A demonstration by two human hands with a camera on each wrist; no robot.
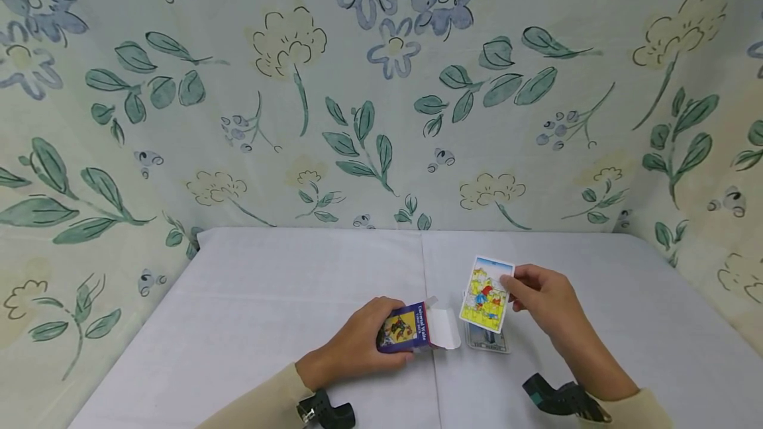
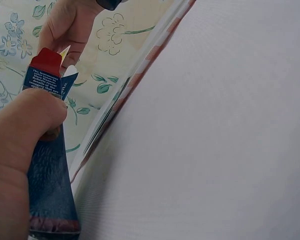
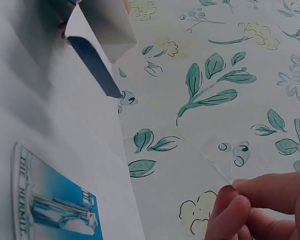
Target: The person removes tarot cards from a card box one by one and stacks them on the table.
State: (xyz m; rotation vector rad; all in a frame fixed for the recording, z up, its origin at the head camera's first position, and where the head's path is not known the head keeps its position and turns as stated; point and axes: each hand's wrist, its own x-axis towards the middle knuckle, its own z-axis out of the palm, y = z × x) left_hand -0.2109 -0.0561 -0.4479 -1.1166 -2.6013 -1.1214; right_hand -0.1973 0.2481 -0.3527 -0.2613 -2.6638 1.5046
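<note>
My left hand point(image 1: 365, 336) grips a dark blue tarot card box point(image 1: 401, 330), its opened end and white flap facing right. In the left wrist view the thumb lies across the box point(image 2: 50, 175), whose red flap stands up. My right hand point(image 1: 545, 296) pinches a tarot card point(image 1: 485, 293) by its right edge between thumb and fingers; the card shows small figures on yellow under a blue sky. Below it a stack of cards point(image 1: 490, 343) lies on the table, partly covered by the held card. The right wrist view shows The Hermit card point(image 3: 60, 200) on top of the stack.
A white cloth covers the table point(image 1: 268, 283), with a crease running front to back near the middle. Behind and at the sides hangs a curtain point(image 1: 381, 118) printed with flowers and leaves. Each wrist wears a black camera mount point(image 1: 560, 397).
</note>
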